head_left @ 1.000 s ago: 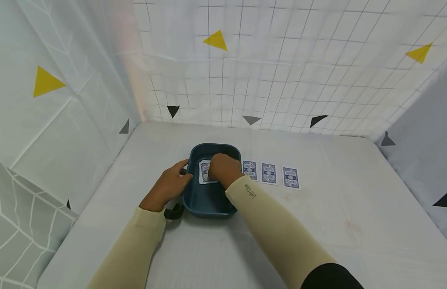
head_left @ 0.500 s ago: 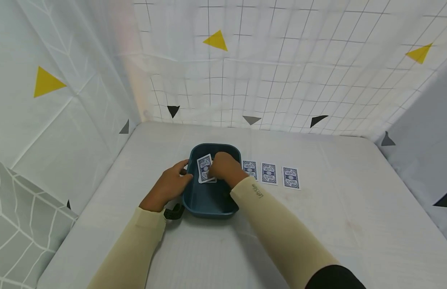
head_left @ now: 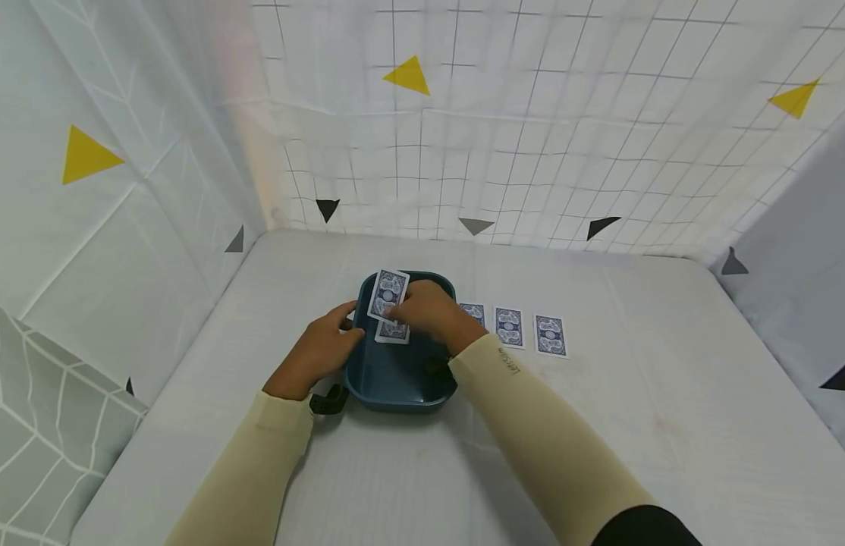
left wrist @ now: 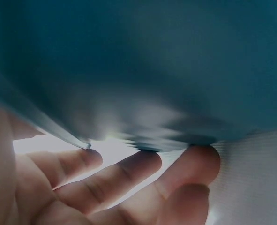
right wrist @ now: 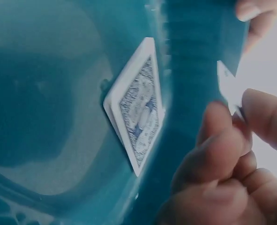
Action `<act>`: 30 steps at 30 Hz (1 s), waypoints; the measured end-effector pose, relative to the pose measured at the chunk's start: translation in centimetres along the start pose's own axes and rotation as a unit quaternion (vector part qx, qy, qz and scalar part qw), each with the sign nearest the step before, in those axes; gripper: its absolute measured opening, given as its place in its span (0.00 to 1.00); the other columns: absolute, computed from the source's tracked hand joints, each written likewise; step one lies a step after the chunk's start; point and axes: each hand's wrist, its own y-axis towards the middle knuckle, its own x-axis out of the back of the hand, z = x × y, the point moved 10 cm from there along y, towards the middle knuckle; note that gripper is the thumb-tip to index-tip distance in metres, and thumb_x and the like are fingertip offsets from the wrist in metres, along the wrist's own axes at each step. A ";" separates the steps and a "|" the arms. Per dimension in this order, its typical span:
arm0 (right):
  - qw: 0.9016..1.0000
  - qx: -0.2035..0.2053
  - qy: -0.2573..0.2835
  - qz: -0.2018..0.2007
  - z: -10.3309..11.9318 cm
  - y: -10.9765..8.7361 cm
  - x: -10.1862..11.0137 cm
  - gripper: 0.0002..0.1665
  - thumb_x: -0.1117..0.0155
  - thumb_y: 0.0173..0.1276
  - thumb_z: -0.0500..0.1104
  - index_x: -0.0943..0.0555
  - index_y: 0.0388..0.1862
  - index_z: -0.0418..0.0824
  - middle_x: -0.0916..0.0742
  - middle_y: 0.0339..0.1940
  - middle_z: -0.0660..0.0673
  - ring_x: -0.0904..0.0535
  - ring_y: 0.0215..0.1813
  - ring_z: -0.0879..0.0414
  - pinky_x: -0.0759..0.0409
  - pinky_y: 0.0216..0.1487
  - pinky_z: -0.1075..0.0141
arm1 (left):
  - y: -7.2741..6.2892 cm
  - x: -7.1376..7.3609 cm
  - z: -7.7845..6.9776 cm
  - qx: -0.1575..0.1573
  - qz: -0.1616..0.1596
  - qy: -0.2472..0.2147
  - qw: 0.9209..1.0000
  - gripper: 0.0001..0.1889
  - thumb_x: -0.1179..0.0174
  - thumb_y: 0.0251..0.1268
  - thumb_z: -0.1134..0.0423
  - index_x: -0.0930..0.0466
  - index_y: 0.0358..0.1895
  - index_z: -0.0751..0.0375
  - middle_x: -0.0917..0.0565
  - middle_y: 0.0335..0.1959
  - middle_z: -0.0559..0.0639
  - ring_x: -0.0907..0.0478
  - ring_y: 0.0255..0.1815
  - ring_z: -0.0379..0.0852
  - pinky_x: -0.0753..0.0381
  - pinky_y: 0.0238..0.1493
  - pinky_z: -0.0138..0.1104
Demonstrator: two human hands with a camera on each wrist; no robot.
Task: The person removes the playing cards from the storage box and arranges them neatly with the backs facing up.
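Note:
A dark teal plastic tray (head_left: 395, 390) stands on the table. My left hand (head_left: 320, 350) holds its left side; in the left wrist view, the fingertips (left wrist: 199, 161) touch the tray's outer wall. Over the tray, my right hand (head_left: 432, 311) pinches a blue-backed playing card (head_left: 388, 292) by its near end. The card is raised and tilted, and appears nearly edge-on in the right wrist view. Beneath it, a small stack of playing cards (head_left: 393, 334) lies back up on the tray floor, partly covered by the raised card.
To the right of the tray, a row of face-down playing cards lies on the white-covered table: one partly behind the right hand (head_left: 473, 312), a middle card (head_left: 509, 327) and a right-hand card (head_left: 551, 336). White sheeting (head_left: 497, 152) hangs behind the table.
The right hand has lifted the top card off the stack in the tray, moving it up and toward the tray's far end. The left hand stays at the tray's side.

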 end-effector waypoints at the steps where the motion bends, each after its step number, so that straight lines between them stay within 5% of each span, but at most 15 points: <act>1: 1.000 0.009 0.014 0.001 0.1 -0.2 0.2 0.17 0.28 0.76 0.48 0.12 0.56 0.40 0.09 0.45 0.45 0.12 0.48 0.47 0.14 0.53 0.53 | 0.0 0.0 0.0 -0.001 0.000 0.000 1.000 0.35 0.50 0.82 0.50 0.44 0.88 0.46 0.24 0.75 0.63 0.22 0.70 0.65 0.22 0.65 0.60; 8: 0.998 0.044 0.051 -0.013 0.4 -1.5 2.8 0.22 0.29 0.77 0.52 0.15 0.63 0.43 0.10 0.51 0.47 0.16 0.60 0.42 0.21 0.67 0.46 | 0.1 -0.1 -0.1 0.000 -0.001 -0.005 1.000 0.36 0.49 0.80 0.51 0.44 0.88 0.47 0.24 0.74 0.63 0.23 0.71 0.64 0.24 0.67 0.60; 15: 0.998 0.041 0.023 -0.037 -0.1 -2.6 5.8 0.18 0.31 0.78 0.56 0.14 0.52 0.43 0.12 0.49 0.41 0.17 0.55 0.40 0.17 0.55 0.50 | 0.0 -0.1 -0.1 0.006 -0.001 -0.010 1.000 0.36 0.49 0.80 0.52 0.44 0.88 0.47 0.24 0.74 0.62 0.23 0.70 0.63 0.24 0.67 0.59; 20: 0.999 0.029 0.002 -0.046 -1.3 -3.5 7.8 0.20 0.37 0.81 0.59 0.17 0.46 0.42 0.13 0.50 0.39 0.21 0.53 0.42 0.20 0.52 0.50 | -0.1 -0.2 -0.2 0.004 0.001 -0.009 1.000 0.36 0.49 0.80 0.53 0.44 0.88 0.47 0.24 0.74 0.62 0.23 0.69 0.63 0.22 0.64 0.57; 27: 0.999 0.003 0.009 -0.050 -4.2 -4.6 10.6 0.22 0.41 0.83 0.60 0.18 0.52 0.42 0.13 0.54 0.41 0.21 0.62 0.37 0.20 0.64 0.41 | 0.0 -0.1 -0.1 0.000 0.003 -0.007 1.000 0.36 0.51 0.81 0.52 0.45 0.88 0.47 0.24 0.74 0.61 0.23 0.68 0.61 0.22 0.63 0.56; 30: 0.999 -0.004 0.012 -0.043 -5.7 -5.1 11.7 0.23 0.42 0.84 0.60 0.18 0.53 0.40 0.14 0.55 0.40 0.22 0.58 0.39 0.20 0.63 0.44 | 0.0 -0.1 0.2 0.002 0.003 -0.006 1.000 0.35 0.51 0.81 0.52 0.45 0.88 0.46 0.24 0.74 0.61 0.22 0.67 0.61 0.22 0.62 0.56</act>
